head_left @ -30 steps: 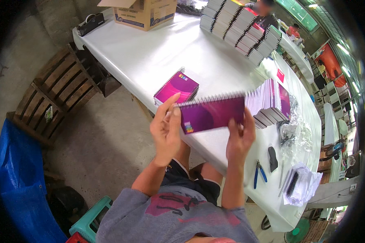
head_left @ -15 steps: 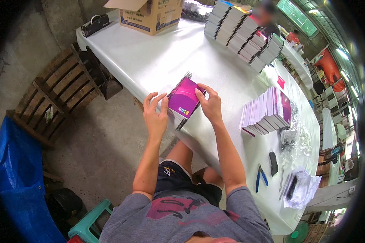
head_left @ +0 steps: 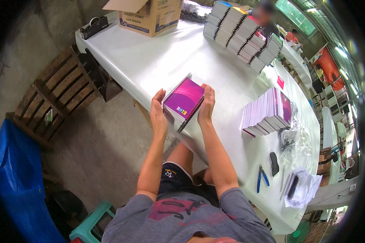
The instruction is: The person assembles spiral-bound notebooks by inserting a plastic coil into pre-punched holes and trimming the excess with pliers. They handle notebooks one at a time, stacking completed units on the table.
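Observation:
A small stack of spiral-bound notebooks (head_left: pixel 185 96) with a purple and pink cover on top lies by the near edge of the white table. Coils stick out along both long sides. My left hand (head_left: pixel 158 109) stands upright along the stack's left side, its fingers stretched out. On the opposite side my right hand (head_left: pixel 207 104) is held the same way, palm turned inward and fingers straight. Both palms are at the stack's sides or very close; firm contact cannot be made out.
To the right stands a row of purple notebooks (head_left: pixel 267 111) beside clear plastic wrap (head_left: pixel 298 133). Nearer lie blue-handled pliers (head_left: pixel 262 179), a black object (head_left: pixel 274 163) and coils on crumpled paper (head_left: pixel 302 188). A carton (head_left: pixel 150 18), tape dispenser (head_left: pixel 94 27) and tall notebook stacks (head_left: pixel 241 36) are farther back.
Both hands have gone from bent fingers around the top notebook, the right touching its cover, to straight fingers with palms facing the stack's sides. The stack has barely shifted.

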Tool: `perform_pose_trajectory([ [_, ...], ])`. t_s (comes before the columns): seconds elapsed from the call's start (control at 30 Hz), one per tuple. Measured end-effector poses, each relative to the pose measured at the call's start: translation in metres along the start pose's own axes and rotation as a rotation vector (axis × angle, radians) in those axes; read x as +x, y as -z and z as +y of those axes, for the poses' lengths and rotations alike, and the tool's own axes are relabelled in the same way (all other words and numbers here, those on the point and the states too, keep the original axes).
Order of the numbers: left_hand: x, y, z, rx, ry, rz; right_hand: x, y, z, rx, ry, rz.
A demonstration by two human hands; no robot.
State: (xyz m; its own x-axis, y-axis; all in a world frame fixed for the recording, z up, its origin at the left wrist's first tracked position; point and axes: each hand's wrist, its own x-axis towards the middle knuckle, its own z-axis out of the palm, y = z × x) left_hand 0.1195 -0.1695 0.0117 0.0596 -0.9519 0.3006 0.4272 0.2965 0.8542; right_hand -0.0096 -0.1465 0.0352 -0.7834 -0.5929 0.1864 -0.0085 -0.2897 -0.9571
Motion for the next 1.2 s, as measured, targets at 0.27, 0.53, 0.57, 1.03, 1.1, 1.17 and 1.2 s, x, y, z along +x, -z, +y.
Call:
perform_pose_trajectory([
  [0.27, 0.007, -0.024, -0.004, 0.095, 0.092, 0.060, -0.006, -0.005, 0.010, 0.107, -0.029, 0.055],
  [0.53, 0.008, -0.023, -0.011, 0.004, 0.088, 0.061, 0.002, 0.004, 0.019, -0.106, 0.118, 0.117],
  [0.57, 0.010, -0.021, -0.014, 0.007, 0.041, 0.083, 0.005, 0.008, 0.020, -0.171, 0.181, 0.154],
  [1.03, 0.004, 0.004, 0.100, 0.027, -0.519, 0.287, 0.045, 0.273, -0.209, -0.768, -0.416, 0.185],
  [1.1, -0.006, -0.011, 0.106, 0.078, -0.608, 0.196, 0.046, 0.270, -0.202, -0.702, -0.417, 0.171],
  [1.17, -0.018, -0.026, 0.109, 0.119, -0.650, 0.080, 0.052, 0.283, -0.194, -0.666, -0.340, 0.167],
  [1.2, -0.023, -0.032, 0.111, 0.144, -0.677, 0.024, 0.052, 0.280, -0.198, -0.748, -0.260, 0.223],
])
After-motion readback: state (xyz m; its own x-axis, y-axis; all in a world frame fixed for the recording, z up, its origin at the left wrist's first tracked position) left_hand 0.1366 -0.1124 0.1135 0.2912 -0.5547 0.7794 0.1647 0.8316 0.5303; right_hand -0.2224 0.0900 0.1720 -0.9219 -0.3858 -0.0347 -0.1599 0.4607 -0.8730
